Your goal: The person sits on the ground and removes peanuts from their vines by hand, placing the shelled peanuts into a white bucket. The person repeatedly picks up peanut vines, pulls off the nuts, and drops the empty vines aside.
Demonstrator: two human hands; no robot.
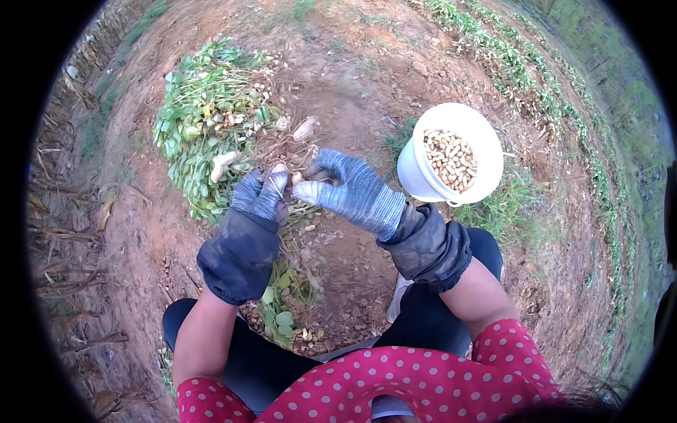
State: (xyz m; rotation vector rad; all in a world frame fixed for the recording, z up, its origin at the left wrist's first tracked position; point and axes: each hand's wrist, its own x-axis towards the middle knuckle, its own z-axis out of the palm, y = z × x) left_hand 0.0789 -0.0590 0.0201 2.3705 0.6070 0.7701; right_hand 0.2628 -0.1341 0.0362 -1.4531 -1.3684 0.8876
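Note:
My left hand [259, 194], in a grey knit glove, grips the stems of an uprooted peanut plant [284, 149] in front of me. Its roots and pods spread just beyond my fingers. My right hand [351, 185], gloved the same way, reaches in from the right, thumb and fingers closing around a small peanut pod [297, 178] at the roots. One larger pod [305, 128] hangs above my hands, and another pale pod [223, 165] shows left of them. Parts of the stems are hidden behind my left hand.
A white bucket [410, 166] partly filled with peanuts [449, 158] stands to the right. Leafy peanut plants [195, 121] are heaped at the left. A loose leafy stem [283, 301] lies between my legs. Rows of plants [508, 63] run along the far right, dry stalks [69, 285] along the left.

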